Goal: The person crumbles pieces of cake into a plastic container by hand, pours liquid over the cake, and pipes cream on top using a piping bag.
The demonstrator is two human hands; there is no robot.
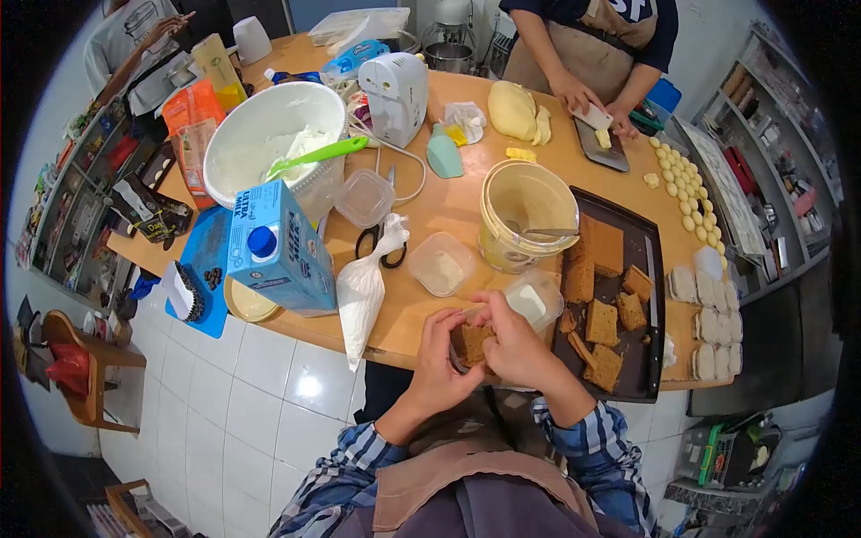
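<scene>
Just left of the dark baking tray [659, 296], your left hand [438, 366] had its fingers curled around a clear container [458, 363], likely to steady it around the brown cake piece [472, 342] inside. Your right hand [518, 350] bent its fingers down at that cake; your knuckles hid the tips, so I couldn't tell whether they pinched or pressed. Loose cake blocks [602, 323] lay on the tray, handy for your right side. Well left of the tray, a piping bag [363, 300] overhung the tabletop [408, 330] edge, perhaps for easy grabbing.
</scene>
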